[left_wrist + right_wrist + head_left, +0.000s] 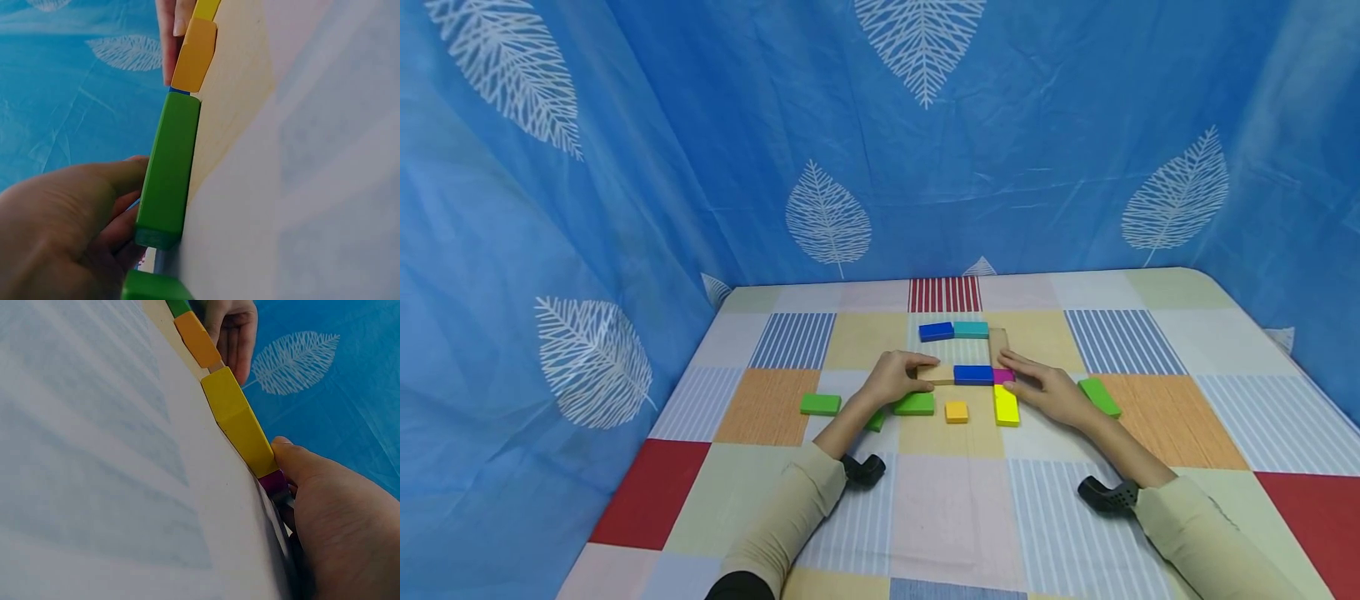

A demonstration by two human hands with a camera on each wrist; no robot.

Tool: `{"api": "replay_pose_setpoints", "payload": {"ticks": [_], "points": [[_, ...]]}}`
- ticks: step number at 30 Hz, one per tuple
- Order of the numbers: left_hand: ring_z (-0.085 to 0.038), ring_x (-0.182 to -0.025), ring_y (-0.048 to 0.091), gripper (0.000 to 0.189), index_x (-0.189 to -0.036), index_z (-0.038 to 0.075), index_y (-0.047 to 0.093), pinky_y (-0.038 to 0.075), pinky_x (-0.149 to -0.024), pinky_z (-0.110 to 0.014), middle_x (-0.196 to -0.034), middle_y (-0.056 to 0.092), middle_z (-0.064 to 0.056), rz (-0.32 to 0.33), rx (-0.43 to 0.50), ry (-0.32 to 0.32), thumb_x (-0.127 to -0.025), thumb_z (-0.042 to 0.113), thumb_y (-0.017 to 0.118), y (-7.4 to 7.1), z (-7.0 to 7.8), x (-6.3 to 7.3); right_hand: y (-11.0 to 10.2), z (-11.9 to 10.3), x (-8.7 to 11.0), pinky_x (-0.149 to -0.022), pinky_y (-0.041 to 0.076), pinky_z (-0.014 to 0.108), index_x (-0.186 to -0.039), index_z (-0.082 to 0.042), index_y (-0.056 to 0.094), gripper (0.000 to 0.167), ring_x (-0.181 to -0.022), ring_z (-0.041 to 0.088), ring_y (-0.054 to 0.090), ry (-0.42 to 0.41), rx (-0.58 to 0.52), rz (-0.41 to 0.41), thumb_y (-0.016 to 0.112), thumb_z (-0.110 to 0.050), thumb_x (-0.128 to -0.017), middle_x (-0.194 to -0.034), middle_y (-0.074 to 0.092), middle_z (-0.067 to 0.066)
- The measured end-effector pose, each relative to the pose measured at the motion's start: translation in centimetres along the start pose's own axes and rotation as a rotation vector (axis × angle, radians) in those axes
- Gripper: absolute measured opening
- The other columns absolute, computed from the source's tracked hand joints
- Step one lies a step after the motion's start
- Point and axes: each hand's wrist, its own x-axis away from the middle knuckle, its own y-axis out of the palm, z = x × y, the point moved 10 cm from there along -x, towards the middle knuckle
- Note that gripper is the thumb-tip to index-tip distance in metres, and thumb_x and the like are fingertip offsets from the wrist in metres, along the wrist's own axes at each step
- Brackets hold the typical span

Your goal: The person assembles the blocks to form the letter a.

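Sleeves [786, 521]: beige, nearest the camera, a black wrist camera [863, 471] at the left cuff.
Left hand [891, 377]: thumb and fingers pinch the left end of a tan block [940, 375].
Middle row: tan block, blue block [973, 376], magenta block [1003, 376], end to end.
Right hand [1048, 394]: fingers nearly straight, thumb spread apart, touching around the magenta block, yellow block [1007, 408] and upper tan block [997, 343].
Far row: dark-blue block [936, 332] touching teal block [971, 330].
Near side: orange block [957, 412], apart, between the yellow block and a green block [914, 405].
Tablecloth [955, 517]: patchwork, under everything.
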Motion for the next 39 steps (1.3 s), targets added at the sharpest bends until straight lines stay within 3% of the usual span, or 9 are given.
{"api": "replay_pose_setpoints", "payload": {"ticks": [4, 7, 9, 15, 22, 27, 31, 39], "points": [[-0.014, -0.104, 0.057, 0.046, -0.121, 0.016, 0.063, 0.047, -0.089, -0.026, -0.119, 0.062, 0.0, 0.037, 0.029, 0.013, -0.078, 0.026, 0.075, -0.5, 0.3, 0.1, 0.0, 0.0, 0.0, -0.103, 0.028, 0.053, -0.138, -0.01, 0.044, 0.051, -0.132, 0.035, 0.03, 0.005, 0.0, 0.002, 0.057, -0.029, -0.093, -0.146, 0.033, 0.01], [-0.016, -0.113, 0.054, 0.043, -0.12, 0.014, 0.063, 0.045, -0.092, -0.03, -0.12, 0.061, -0.002, 0.086, 0.063, 0.073, -0.08, 0.026, 0.073, -1.3, 1.6, 0.5, 0.0, 0.1, 0.0, -0.103, 0.028, 0.053, -0.138, -0.009, 0.044, 0.051, -0.132, 0.035, 0.03, 0.011, 0.0, 0.004, 0.056, -0.029, -0.093, -0.146, 0.033, 0.01], [-0.016, -0.114, 0.053, 0.043, -0.121, 0.013, 0.063, 0.045, -0.093, -0.032, -0.12, 0.061, -0.002, 0.083, 0.08, 0.121, -0.081, 0.025, 0.072, -1.4, 2.8, 1.0, -0.1, 0.0, 0.0, -0.103, 0.028, 0.053, -0.138, -0.01, 0.044, 0.051, -0.132, 0.035, 0.03, 0.011, 0.001, 0.005, 0.056, -0.029, -0.093, -0.146, 0.033, 0.01], [-0.01, -0.112, 0.055, 0.047, -0.122, 0.016, 0.063, 0.045, -0.092, -0.027, -0.119, 0.061, 0.004, -0.094, 0.095, 0.191, -0.078, 0.03, 0.074, 0.6, 5.5, 2.6, -0.3, -0.1, -0.3, -0.103, 0.027, 0.055, -0.138, -0.01, 0.044, 0.05, -0.131, 0.035, 0.03, -0.002, 0.007, 0.011, 0.056, -0.028, -0.093, -0.146, 0.034, 0.009], [-0.006, -0.11, 0.054, 0.045, -0.118, 0.014, 0.065, 0.041, -0.094, -0.021, -0.116, 0.063, 0.005, -0.229, -0.063, 0.259, -0.077, 0.026, 0.076, 2.9, 6.3, 3.5, -0.2, 0.1, -0.1, -0.103, 0.027, 0.055, -0.138, -0.011, 0.045, 0.05, -0.131, 0.035, 0.03, 0.018, -0.002, 0.009, 0.057, -0.029, -0.093, -0.146, 0.033, 0.009], [-0.004, -0.105, 0.055, 0.038, -0.116, 0.014, 0.066, 0.041, -0.091, -0.017, -0.113, 0.064, 0.006, -0.251, -0.098, 0.27, -0.079, 0.018, 0.074, 3.6, 6.3, 3.5, -0.2, 0.1, 0.0, -0.103, 0.027, 0.054, -0.138, -0.011, 0.044, 0.051, -0.132, 0.034, 0.029, 0.024, -0.014, 0.0, 0.056, -0.03, -0.093, -0.146, 0.032, 0.009], [-0.002, -0.104, 0.055, 0.035, -0.114, 0.014, 0.067, 0.041, -0.09, -0.015, -0.111, 0.065, 0.007, -0.25, -0.069, 0.282, -0.08, 0.015, 0.073, 3.9, 6.9, 3.7, -0.1, 0.2, 0.0, -0.104, 0.026, 0.053, -0.139, -0.012, 0.043, 0.051, -0.133, 0.033, 0.028, 0.036, -0.016, -0.012, 0.055, -0.031, -0.093, -0.147, 0.032, 0.007], [0.004, -0.104, 0.054, 0.036, -0.115, 0.019, 0.067, 0.041, -0.087, -0.012, -0.111, 0.064, 0.014, -0.318, 0.024, 0.324, -0.08, 0.019, 0.073, 5.4, 9.8, 4.9, -0.1, 0.3, -0.1, -0.103, 0.025, 0.057, -0.139, -0.013, 0.043, 0.052, -0.132, 0.035, 0.028, 0.036, -0.004, -0.013, 0.056, -0.032, -0.093, -0.147, 0.032, 0.008]]}}
